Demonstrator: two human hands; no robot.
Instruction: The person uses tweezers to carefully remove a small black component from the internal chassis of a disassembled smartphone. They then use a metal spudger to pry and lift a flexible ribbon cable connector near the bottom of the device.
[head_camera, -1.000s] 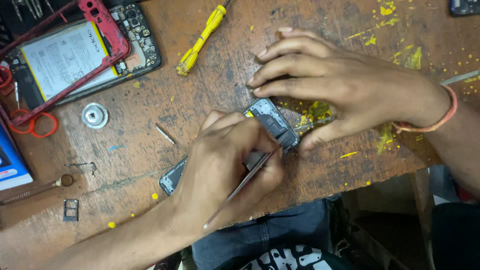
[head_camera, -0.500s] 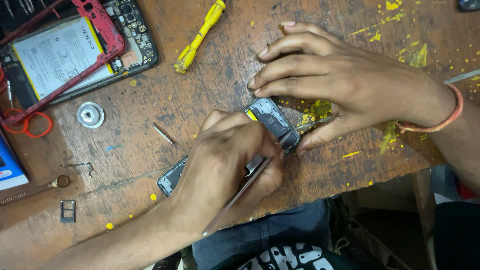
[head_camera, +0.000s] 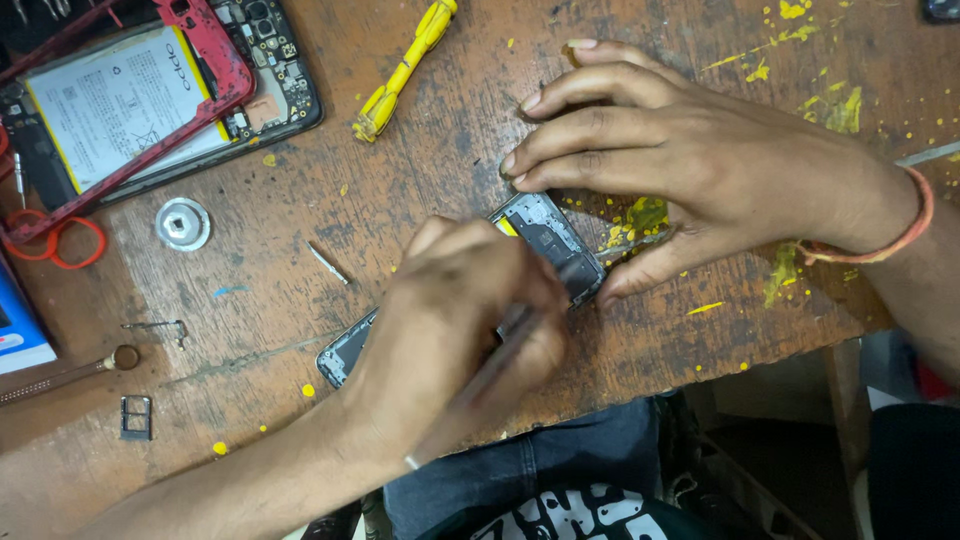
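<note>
1. Head view: an opened phone (head_camera: 545, 235) lies aslant near the front edge of the worn wooden surface (head_camera: 300, 260), its back off and its inner parts showing.
2. Left hand (head_camera: 450, 340) is closed around a thin metal tool (head_camera: 480, 385), pen-fashion, with the tip down in the phone's middle; the tip itself is hidden under the fingers.
3. Right hand (head_camera: 690, 165) lies flat over the phone's upper end, fingers spread along one edge and thumb against the other, pinning it.
4. Step in hand, as it appears: working a part inside the phone with the tool while the other hand steadies the body.
5. Next move likely calls for small, light strokes of the tip and no slack in the pinning hand.
6. Well apart, upper left: a second opened phone (head_camera: 120, 100) under a red frame (head_camera: 215, 70). A yellow tool (head_camera: 400, 75) lies beside it, a round metal disc (head_camera: 182, 223) below.
</note>
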